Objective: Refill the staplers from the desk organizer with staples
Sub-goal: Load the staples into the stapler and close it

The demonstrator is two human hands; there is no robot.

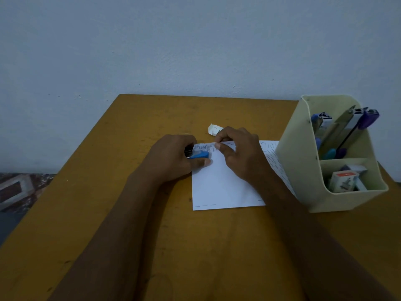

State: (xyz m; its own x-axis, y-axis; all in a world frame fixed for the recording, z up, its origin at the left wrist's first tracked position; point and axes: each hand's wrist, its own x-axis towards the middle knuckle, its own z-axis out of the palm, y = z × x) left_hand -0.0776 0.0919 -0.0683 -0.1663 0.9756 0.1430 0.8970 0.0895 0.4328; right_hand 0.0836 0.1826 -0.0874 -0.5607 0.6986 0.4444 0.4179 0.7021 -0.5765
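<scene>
Testing a blue stapler (198,154) on paper (225,187).
The left grip (171,157) clamps it, lying sideways; the right grip (238,153) pinches the paper's edge just beside.

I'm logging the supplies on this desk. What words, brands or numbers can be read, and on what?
No text can be read.
Small white staple box with a red band, in the cream plastic organizer: print too blurred.
White paper sheet: dark dashes only, no writing.
Small white open carton: one dark mark, no words.

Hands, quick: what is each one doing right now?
Left hand: grips the blue stapler.
Right hand: pinches the paper at its top edge.
</scene>
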